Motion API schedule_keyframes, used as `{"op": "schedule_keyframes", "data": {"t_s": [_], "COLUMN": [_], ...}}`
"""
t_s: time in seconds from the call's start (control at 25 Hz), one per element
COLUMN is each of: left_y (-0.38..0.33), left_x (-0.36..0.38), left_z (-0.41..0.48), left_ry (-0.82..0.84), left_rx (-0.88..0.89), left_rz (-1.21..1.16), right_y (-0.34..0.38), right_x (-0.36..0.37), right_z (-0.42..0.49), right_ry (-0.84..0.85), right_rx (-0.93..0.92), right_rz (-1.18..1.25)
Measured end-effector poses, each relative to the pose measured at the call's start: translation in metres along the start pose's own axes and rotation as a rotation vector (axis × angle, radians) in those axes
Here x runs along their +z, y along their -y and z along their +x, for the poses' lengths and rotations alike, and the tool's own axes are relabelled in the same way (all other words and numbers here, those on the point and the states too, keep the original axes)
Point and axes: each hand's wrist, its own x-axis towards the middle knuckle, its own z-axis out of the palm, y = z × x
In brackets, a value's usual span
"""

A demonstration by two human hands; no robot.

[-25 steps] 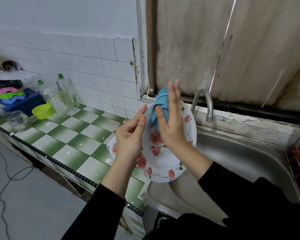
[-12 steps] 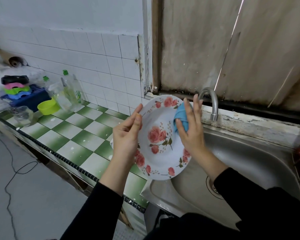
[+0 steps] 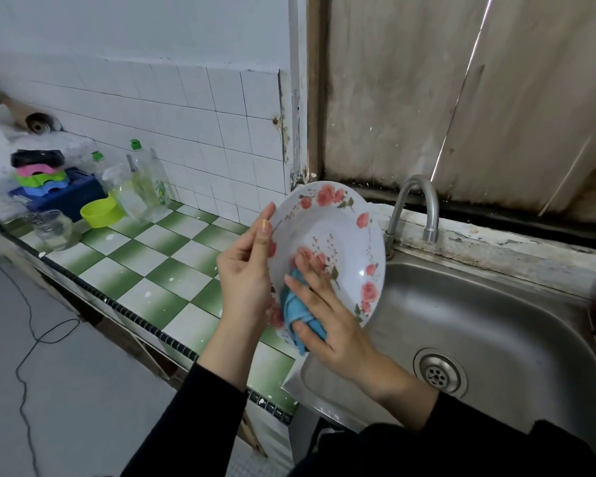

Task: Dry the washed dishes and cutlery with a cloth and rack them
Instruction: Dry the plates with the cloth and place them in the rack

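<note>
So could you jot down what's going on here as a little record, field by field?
Activity: person drying a dish by hand
Dish: floral plate, held tilted on edge above the counter and sink edge
Left hand: grips the plate's left rim
Right hand: presses a blue cloth on the plate's lower face
Below: steel sink, tap not visibly running
Left: green checked counter with lime bowl, glass jar

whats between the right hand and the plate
In the head view, a folded blue cloth lies between the right hand and the plate, pressed against its face.
</note>
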Motion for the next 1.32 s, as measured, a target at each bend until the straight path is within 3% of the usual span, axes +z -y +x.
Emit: {"op": "schedule_keyframes", "data": {"t_s": [0.08,0.16,0.24,0.36,0.48,0.64,0.8,0.88,1.04,1.16,1.32], "left_y": [-0.002,-0.002,0.001,0.006,0.006,-0.004,-0.019,-0.020,-0.016,-0.012,-0.014], "left_x": [-0.005,-0.003,0.000,0.007,0.013,0.010,-0.005,-0.009,0.000,0.012,0.018], "left_z": [0.001,-0.004,-0.012,-0.022,-0.026,-0.019,-0.005,-0.003,-0.009,-0.020,-0.022], "left_ry": [-0.023,-0.006,0.021,0.063,0.058,-0.010,-0.118,-0.097,-0.026,0.040,0.014], "left_rx": [0.008,-0.011,-0.048,-0.077,-0.035,0.019,0.032,0.035,0.045,0.039,0.088], "left_rz": [0.015,0.026,0.009,0.011,0.049,-0.047,-0.040,-0.036,-0.012,0.033,0.033], "right_y": [-0.032,-0.061,-0.074,-0.056,-0.010,0.029,0.003,-0.025,-0.054,-0.035,0.020], "right_x": [-0.010,-0.025,-0.043,-0.055,-0.036,-0.005,-0.006,-0.017,-0.050,-0.058,-0.022], "right_z": [-0.017,-0.014,0.012,0.065,0.088,0.059,0.000,-0.014,0.023,0.071,0.074], "right_ry": [-0.006,-0.131,-0.314,-0.529,-0.457,-0.168,0.029,-0.039,-0.369,-0.493,-0.310], "right_rx": [0.075,0.278,0.409,0.390,0.322,0.106,0.035,0.173,0.538,0.480,0.254], "right_rz": [-0.164,-0.232,-0.189,-0.068,0.044,0.140,-0.032,-0.126,-0.053,-0.027,0.096]}}
